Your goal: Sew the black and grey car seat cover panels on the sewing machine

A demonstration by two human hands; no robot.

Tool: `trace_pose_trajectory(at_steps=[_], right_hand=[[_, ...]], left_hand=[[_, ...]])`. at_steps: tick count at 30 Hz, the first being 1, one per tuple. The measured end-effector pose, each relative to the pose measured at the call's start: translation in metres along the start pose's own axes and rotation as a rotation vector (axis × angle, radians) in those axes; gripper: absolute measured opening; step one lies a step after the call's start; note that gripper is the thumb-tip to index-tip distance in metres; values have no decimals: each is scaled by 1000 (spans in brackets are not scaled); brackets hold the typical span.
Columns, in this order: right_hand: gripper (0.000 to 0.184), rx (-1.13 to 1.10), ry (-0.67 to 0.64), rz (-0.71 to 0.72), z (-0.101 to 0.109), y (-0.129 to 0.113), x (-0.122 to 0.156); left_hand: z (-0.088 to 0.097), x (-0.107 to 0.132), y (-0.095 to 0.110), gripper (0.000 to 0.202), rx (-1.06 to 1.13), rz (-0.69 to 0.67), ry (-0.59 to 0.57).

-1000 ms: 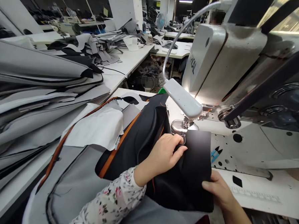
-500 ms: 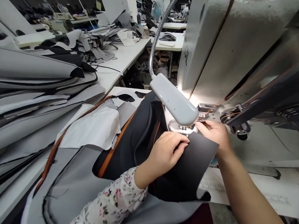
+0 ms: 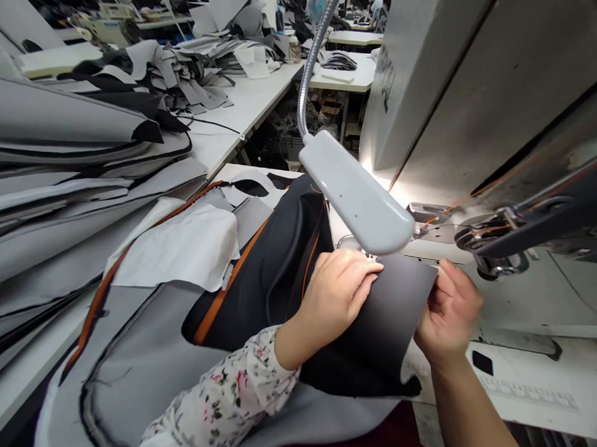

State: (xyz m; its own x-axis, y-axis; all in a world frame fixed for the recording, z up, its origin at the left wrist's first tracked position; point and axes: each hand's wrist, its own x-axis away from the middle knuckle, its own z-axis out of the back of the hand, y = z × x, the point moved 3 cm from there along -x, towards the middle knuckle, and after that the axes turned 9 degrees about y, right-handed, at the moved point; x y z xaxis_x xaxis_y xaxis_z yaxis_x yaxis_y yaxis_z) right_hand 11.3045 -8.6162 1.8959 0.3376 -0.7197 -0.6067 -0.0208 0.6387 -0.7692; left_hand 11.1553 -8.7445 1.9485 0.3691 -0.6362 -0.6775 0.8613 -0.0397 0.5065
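A dark grey-black fabric panel (image 3: 391,315) lies under the sewing machine's (image 3: 465,99) needle area, its right part a smooth flap. My left hand (image 3: 342,286) pinches the panel's edge close to the presser foot, thumb and fingertips together. At the flap's upper right corner, my right hand (image 3: 451,308) has its fingers curled and its thumb against the edge. Black fabric with an orange strip (image 3: 230,283) spreads to the left, over a larger grey piece (image 3: 156,349). The grey lamp head (image 3: 357,193) hides much of the needle.
Stacked grey panels (image 3: 62,231) fill the left side. Fabric scraps (image 3: 171,70) heap on the white table (image 3: 265,95) behind. A white cloth (image 3: 182,244) lies on the grey piece. The lamp's bendable neck (image 3: 311,64) rises ahead, and a small black patch (image 3: 482,363) is at right.
My right hand has moved from beside the presser foot down and right to the flap's corner. My left hand stays on the panel. The view has shifted slightly.
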Motion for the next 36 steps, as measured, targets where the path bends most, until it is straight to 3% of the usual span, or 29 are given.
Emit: trace_pose_trajectory(at_steps=[3,5,11,16,21,36], right_hand=[[52,116,-51,274,0,-4,0],[51,235,-93,353,-1,-6,-3],[47,294,-64,314,-1,-15,-15],[35,320,-44,225,-1,-23,-26],[27,291,-129,230,-7,-22,-33],[28,285,-129,234,-6,-16,-35]], left_hand=[[-2,3,-5,18,22,-28,41],[-2,5,-8,17,16,-41,80],[-2,12,-8,21,-57,-169,194],[-3,11,-8,27,-88,-257,172],[1,14,-13,31,-159,-286,156],[6,17,-12,31,-206,-299,145]])
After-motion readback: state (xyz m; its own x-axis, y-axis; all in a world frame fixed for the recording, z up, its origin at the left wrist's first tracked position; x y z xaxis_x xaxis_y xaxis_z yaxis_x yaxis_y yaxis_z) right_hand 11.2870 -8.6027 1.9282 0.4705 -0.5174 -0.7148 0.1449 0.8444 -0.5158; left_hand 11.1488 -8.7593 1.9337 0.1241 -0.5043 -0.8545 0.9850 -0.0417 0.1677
